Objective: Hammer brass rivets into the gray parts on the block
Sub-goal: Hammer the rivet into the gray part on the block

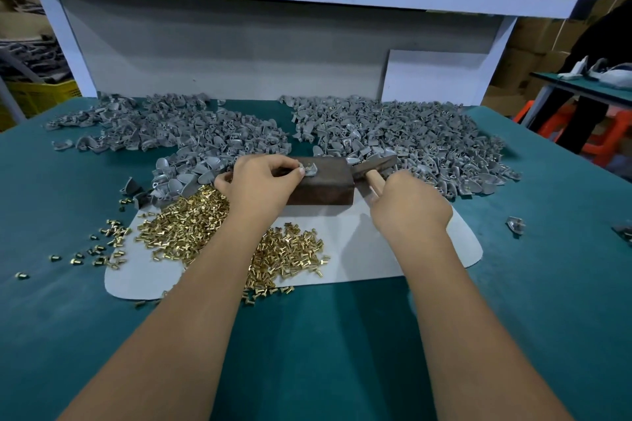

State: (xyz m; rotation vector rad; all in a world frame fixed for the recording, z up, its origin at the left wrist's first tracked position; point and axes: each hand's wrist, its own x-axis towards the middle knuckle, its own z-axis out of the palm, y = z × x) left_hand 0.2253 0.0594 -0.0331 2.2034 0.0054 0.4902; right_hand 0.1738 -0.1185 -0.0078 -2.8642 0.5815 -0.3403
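- Part (309, 169) sits on top of the block (323, 186), dead centre of the frame, with a rivet (308, 166) poking up out of it. Left hand (261, 183) has thumb and fingertips pinched round it, holding it steady.
- Right hand (408, 207), just right of centre, is wrapped round the wooden handle of the hammer (372, 166). The head is down low, right beside the block's right end and near the edge of the right-hand heap, so no swing is lined up yet as far as I can tell.
- Looks to me like the "seat it, then hit it" bit. I'd check the rivet is standing straight in its hole before anything else; a tilted one will probably just bend over.
- Those left fingers are really close to the strike spot. Slide them to the part's outer edge, or start with a light tap to set the rivet, then pull the fingers back for the proper hit.
- Bring the hammer face down flat and square. The part is small and curvy, so a glancing blow could flick it off the block.
- Keep the part over the middle of the block, not hanging off the far edge.
- Spare rivets (184, 225) are heaped on the white sheet (369, 249), lower left of the block. Gray parts are in two piles along the back: left pile (178, 133), right pile (410, 137). Can't tell which pile is done.
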